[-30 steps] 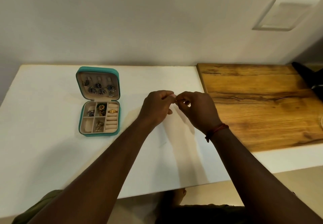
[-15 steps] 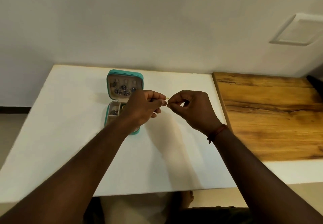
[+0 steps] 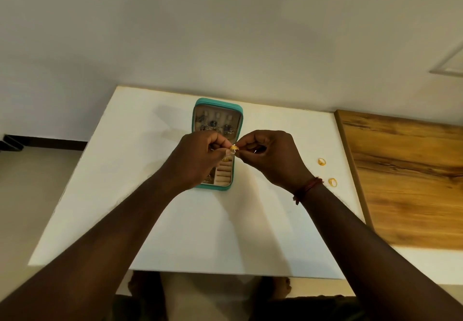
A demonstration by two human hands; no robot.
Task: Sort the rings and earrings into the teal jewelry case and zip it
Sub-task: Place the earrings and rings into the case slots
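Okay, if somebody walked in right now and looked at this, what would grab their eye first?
Probably the two hands meeting mid-frame: the left hand and right hand pinch a small gold jewelry piece between their fingertips, above the open teal zip-around jewelry case on the white tabletop. Next, two loose gold rings, one farther and one nearer, lie right of the right wrist, beside the brown wooden board.

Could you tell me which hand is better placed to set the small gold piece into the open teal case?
Left. The left hand sits directly over the teal jewelry case tray while pinching the gold piece; the right hand is beside the case.
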